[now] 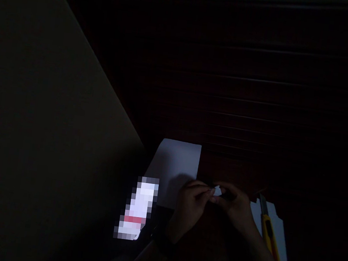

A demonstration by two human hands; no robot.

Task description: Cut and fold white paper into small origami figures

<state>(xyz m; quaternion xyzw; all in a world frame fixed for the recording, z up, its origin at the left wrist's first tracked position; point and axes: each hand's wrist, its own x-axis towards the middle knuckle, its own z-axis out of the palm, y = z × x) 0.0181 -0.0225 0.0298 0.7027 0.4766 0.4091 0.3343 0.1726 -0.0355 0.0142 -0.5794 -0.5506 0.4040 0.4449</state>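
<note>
A small white piece of paper is pinched between my two hands, low and right of the middle of the view. My left hand grips its left side with thumb and fingertips closed. On the other side, the fingers of my right hand close on the same piece. A dark band circles my left wrist. Behind my left hand lies a pale sheet of paper. Dim light hides the fine shape of the small piece.
Right of my right forearm, a yellow box cutter with its blade out rests on white paper pieces. A bright, pixelated screen glows at the left. The dark wooden surface meets a pale wall on the left.
</note>
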